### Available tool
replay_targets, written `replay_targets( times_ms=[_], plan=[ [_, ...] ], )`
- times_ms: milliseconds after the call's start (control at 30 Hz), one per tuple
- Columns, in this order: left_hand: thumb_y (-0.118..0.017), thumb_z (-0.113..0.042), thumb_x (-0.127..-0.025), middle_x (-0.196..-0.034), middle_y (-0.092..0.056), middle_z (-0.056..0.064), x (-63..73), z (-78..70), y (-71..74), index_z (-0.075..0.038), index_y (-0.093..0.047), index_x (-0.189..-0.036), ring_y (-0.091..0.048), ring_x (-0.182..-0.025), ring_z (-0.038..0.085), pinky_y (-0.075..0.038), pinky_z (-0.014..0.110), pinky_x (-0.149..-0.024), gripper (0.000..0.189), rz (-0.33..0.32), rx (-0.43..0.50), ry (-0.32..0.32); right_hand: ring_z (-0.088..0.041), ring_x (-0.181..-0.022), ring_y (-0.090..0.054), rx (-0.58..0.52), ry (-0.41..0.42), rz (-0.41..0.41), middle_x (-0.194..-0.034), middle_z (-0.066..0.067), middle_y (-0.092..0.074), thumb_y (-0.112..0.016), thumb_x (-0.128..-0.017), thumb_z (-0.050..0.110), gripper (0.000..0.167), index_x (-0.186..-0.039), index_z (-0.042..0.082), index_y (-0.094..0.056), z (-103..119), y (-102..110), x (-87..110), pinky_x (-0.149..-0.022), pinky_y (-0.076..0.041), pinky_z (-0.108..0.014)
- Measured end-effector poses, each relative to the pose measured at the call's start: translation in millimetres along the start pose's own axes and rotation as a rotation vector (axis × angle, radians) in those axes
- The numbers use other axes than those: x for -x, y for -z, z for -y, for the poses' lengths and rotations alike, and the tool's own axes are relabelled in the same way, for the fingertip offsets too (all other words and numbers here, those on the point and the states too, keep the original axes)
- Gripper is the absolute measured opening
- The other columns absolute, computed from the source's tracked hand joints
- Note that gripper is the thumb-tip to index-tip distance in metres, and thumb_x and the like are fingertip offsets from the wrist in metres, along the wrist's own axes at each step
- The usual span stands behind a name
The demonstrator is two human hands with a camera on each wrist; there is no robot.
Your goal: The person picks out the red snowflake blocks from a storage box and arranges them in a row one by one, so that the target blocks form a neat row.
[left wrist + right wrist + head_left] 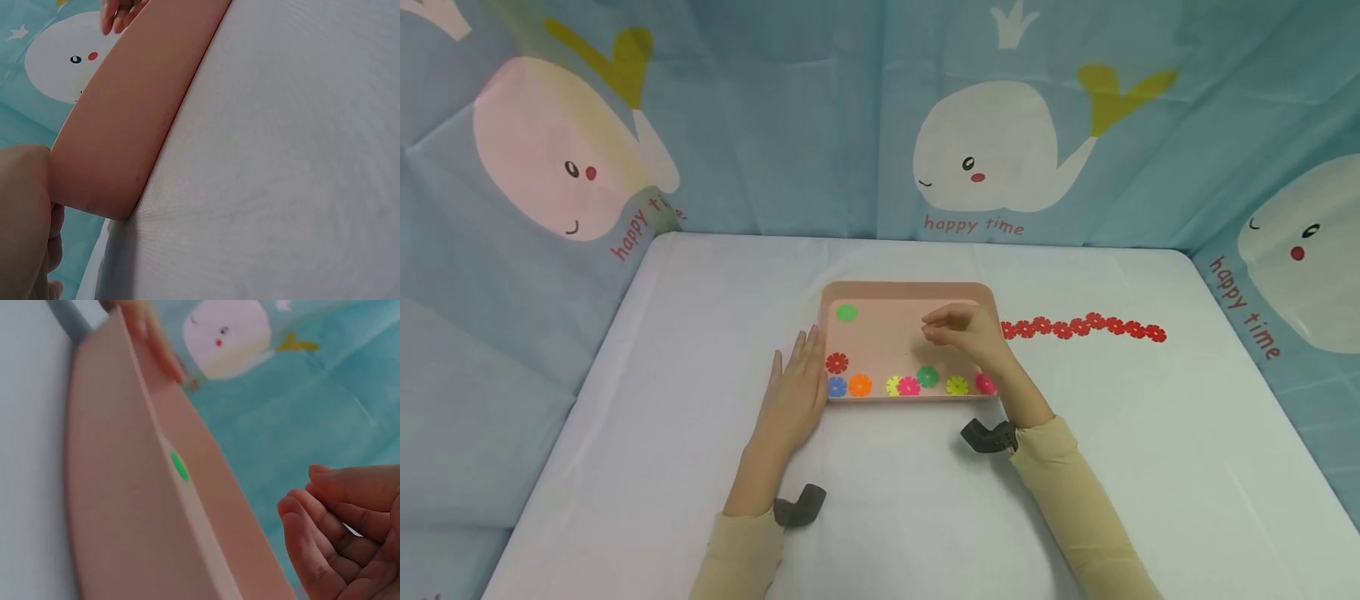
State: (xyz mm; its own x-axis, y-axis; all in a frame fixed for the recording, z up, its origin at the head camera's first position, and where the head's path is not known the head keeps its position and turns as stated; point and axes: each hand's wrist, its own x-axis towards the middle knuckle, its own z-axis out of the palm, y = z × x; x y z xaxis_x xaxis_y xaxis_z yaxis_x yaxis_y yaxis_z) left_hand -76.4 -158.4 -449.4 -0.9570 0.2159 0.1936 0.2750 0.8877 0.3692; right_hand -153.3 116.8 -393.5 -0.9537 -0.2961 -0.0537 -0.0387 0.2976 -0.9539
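Observation:
A shallow pink tray (880,290) lies on the white table. My left hand (793,392) rests along its left side with straight fingers. Over the right half of the tray hovers my right hand (970,333), its fingers bent and nothing visible between thumb and fingertips, as the right wrist view (344,531) also shows. Inside the tray are several flower-shaped plastic discs: a light green disc (847,312) at the back left, a red disc (837,362), an orange disc (861,385), a dark green disc (927,377) and others along the front wall.
A row of overlapping red flower discs (1081,327) stretches over the table to the right of the tray. A blue cloth with whale prints (775,150) hangs behind and beside the white table (880,500). Both wrists carry a black device (801,506).

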Motion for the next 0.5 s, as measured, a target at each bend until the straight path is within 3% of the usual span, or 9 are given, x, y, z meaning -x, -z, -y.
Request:
replay_targets(
  times_ms=[167, 500],
  plan=[
    [-0.040, -0.019, -0.098, -0.155, -0.018, 0.009, -0.8, -1.4, 1.8, -0.001, -0.021, -0.149, -0.015, -0.142, 0.028, -0.010, 0.057, -0.111, 0.057, 0.004, 0.002, 0.000, -0.020, -0.086, -0.066, 0.003, 0.064, 0.060, -0.097, -0.012, -0.070, -0.069, -0.085, 0.008, 0.026, -0.106, -0.006, -0.067, 3.1, -29.8, -3.9, -0.079, -0.053, -0.029],
    [-0.041, -0.019, -0.098, -0.156, -0.018, 0.009, -0.8, -1.8, 4.1, -0.002, -0.020, -0.150, -0.016, -0.142, 0.028, -0.012, 0.058, -0.111, 0.058, 0.012, -0.011, -0.001, -0.017, -0.081, -0.065, 0.062, 0.065, 0.115, -0.091, -0.007, -0.070, -0.070, -0.084, 0.009, 0.020, -0.102, 0.000, -0.070, 9.1, -80.9, -19.0, -0.074, -0.054, -0.027]
  ],
)
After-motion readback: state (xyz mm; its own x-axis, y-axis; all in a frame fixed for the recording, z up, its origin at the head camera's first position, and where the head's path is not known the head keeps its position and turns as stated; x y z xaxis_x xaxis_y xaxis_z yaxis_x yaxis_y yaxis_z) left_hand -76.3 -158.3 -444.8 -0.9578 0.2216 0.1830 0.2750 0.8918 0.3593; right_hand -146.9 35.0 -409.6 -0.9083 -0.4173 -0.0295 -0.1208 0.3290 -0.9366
